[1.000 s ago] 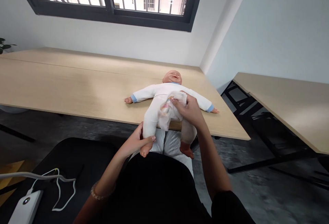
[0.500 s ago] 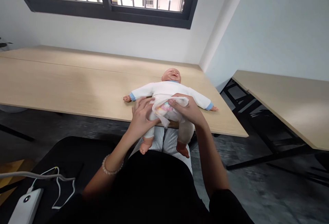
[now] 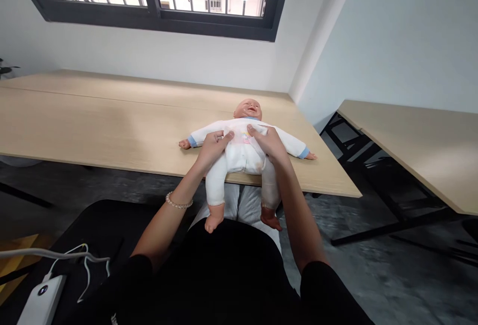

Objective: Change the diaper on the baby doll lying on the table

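Observation:
A baby doll [image 3: 248, 110] in a white top with blue cuffs lies on its back on the wooden table, arms spread, its legs hanging over the front edge. A white diaper [image 3: 244, 158] with a coloured print covers its front between the legs. My left hand [image 3: 215, 147] is closed on the diaper's upper edge on the left, thumb on top. On the other side my right hand [image 3: 268, 142] pinches the upper right edge. The fingertips under the edge are hidden.
The table [image 3: 112, 121] stands against the wall below a barred window. A second table [image 3: 418, 146] is at the right. At lower left, a white power bank [image 3: 41, 300] with a cable lies on a black chair [image 3: 123, 220].
The diaper's front, bunched and folded before, now lies spread up over the doll's belly. Both hands have moved up toward the doll's chest with it.

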`<action>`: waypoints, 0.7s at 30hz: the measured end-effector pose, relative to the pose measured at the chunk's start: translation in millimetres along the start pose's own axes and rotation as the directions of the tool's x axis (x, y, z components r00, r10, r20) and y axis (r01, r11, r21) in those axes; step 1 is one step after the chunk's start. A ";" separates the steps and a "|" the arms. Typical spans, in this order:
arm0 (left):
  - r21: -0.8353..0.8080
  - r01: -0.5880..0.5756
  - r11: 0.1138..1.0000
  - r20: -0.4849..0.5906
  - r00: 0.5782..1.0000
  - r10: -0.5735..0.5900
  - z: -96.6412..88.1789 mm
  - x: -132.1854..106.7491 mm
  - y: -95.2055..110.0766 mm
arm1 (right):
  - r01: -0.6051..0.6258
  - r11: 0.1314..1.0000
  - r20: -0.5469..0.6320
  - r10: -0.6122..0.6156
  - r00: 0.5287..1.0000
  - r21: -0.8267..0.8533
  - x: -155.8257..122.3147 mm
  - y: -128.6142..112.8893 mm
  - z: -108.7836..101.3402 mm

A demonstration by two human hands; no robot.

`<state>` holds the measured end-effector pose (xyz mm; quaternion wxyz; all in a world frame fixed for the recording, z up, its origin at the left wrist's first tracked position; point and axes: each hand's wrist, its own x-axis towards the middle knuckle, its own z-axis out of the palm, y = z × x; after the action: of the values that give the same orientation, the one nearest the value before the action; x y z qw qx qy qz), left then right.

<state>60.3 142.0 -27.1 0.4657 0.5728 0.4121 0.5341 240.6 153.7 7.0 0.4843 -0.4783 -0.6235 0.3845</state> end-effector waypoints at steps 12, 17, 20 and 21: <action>0.313 -0.176 0.933 0.145 0.980 0.137 7.9 -28.8 16.3 | -0.223 0.960 -0.080 0.239 0.968 0.170 9.0 12.8 -2.2; 0.393 -0.251 0.885 0.124 0.968 0.220 7.6 -29.9 7.8 | -0.195 0.954 -0.088 0.220 0.972 0.227 8.4 15.7 -2.0; 0.364 -0.243 0.899 0.097 0.970 0.222 5.7 -22.7 4.1 | -0.141 0.962 -0.084 0.164 0.983 0.235 7.0 17.4 -1.5; 0.356 -0.239 0.903 0.077 0.971 0.226 5.7 -20.5 3.7 | -0.123 0.964 -0.078 0.145 0.986 0.236 6.4 17.4 -1.2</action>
<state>64.0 120.8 -28.1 0.2919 0.7029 0.4245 0.4905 245.2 164.2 -7.6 0.5383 -0.4780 -0.5171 0.4630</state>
